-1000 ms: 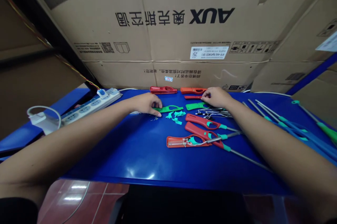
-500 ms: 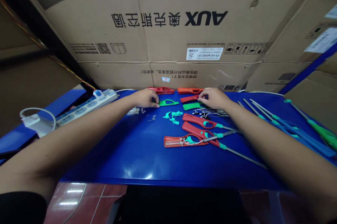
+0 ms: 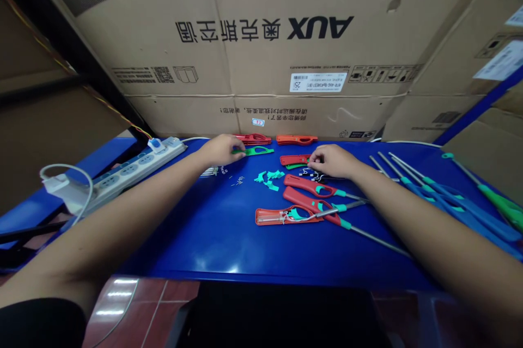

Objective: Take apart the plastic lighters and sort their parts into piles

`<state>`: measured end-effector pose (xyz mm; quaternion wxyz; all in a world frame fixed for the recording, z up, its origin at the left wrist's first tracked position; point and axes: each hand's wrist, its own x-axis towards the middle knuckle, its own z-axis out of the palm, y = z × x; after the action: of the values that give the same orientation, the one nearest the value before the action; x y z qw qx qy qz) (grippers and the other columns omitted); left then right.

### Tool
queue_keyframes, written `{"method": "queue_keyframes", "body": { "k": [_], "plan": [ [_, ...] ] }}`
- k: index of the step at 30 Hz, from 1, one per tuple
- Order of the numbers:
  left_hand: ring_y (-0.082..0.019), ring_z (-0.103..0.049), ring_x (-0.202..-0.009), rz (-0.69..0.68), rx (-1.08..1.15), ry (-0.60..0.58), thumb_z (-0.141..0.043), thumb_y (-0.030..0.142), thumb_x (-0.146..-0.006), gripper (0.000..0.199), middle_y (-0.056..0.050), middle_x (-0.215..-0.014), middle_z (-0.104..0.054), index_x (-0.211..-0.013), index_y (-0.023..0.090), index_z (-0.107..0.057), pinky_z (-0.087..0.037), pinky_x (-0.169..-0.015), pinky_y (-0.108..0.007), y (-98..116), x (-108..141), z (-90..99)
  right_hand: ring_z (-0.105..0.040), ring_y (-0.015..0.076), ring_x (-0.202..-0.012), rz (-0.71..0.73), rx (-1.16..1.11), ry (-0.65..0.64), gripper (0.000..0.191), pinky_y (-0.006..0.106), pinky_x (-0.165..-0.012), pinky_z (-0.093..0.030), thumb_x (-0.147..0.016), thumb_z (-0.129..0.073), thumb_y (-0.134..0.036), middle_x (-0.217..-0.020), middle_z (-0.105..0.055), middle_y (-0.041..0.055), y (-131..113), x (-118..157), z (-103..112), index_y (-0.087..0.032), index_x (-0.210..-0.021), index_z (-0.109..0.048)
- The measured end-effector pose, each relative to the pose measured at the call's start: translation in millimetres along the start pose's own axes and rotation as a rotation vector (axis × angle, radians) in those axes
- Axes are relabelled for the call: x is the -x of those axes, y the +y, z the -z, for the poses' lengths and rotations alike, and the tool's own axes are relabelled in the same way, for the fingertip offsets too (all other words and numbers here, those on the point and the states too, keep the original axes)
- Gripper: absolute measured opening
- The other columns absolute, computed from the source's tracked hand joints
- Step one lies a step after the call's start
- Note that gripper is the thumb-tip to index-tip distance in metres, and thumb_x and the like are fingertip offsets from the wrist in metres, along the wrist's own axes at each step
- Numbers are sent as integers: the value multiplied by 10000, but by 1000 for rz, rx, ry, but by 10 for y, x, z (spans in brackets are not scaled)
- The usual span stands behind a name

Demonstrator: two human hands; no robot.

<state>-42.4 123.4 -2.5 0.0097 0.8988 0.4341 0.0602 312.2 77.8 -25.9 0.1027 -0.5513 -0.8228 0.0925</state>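
My left hand (image 3: 224, 150) pinches one end of a green lighter casing half (image 3: 260, 151) near the back of the table, just in front of the stacked red casing halves (image 3: 252, 139). My right hand (image 3: 333, 161) has its fingertips closed on the right end of a red lighter casing half (image 3: 292, 160). Beneath that red piece, a green casing half (image 3: 295, 166) shows only along its edge. Small turquoise triggers (image 3: 269, 178) lie between the hands. White and black igniter wires (image 3: 312, 175) lie under my right hand, partly hidden.
Two closed red lighters (image 3: 306, 185) and an open orange-red one (image 3: 269, 217) with parts inside lie in front. Orange casing halves (image 3: 295, 140) rest by the cardboard (image 3: 261, 75). Blue lighters (image 3: 469, 209) lie at right, a power strip (image 3: 139, 168) at left.
My left hand has moved slightly back, lifting the green casing half toward the stacked red ones. My right hand has brought the red casing half forward, over the other green half.
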Motion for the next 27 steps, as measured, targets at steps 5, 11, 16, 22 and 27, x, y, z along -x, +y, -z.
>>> {"method": "queue_keyframes", "body": {
  "k": [5, 11, 16, 22, 27],
  "plan": [
    [-210, -664, -921, -76, 71, 44, -537, 362, -930, 258, -69, -996, -731, -1000, 190, -716, -490, -846, -330, 561, 376, 94, -622, 160, -687, 5, -7, -45, 161, 269, -616, -410, -831, -640, -328, -790, -726, 23, 0, -55, -7, -215, -785, -745],
    [-185, -664, -869, -231, 290, -5, -543, 355, -951, 224, -60, -944, -703, -967, 206, -710, -513, -818, -321, 898, 787, 86, -583, 137, -598, 7, -4, -111, 143, 254, -572, -402, -800, -665, -335, -728, -704, -3, -3, -29, 51, -222, -832, -748],
    [-167, -652, -830, -302, 364, -22, -562, 338, -955, 207, -56, -910, -692, -936, 192, -708, -503, -776, -297, 764, 795, 27, -592, 141, -626, -6, 26, -85, 132, 252, -593, -405, -802, -623, -290, -710, -700, -5, -41, -46, 29, -217, -803, -734],
    [-159, -651, -806, -301, 403, 14, -561, 323, -957, 201, -53, -888, -694, -931, 194, -714, -498, -759, -288, 729, 764, -12, -607, 144, -631, -58, 68, -42, 116, 250, -575, -391, -793, -632, -275, -719, -721, 0, -98, -197, -15, -221, -762, -730],
    [-162, -659, -798, -263, 403, 30, -551, 347, -957, 228, -59, -898, -705, -941, 194, -720, -512, -760, -300, 715, 775, -8, -621, 150, -657, -92, 103, -13, 117, 244, -578, -395, -797, -642, -292, -761, -744, 6, -126, -351, -36, -234, -791, -744]
  ]
}}
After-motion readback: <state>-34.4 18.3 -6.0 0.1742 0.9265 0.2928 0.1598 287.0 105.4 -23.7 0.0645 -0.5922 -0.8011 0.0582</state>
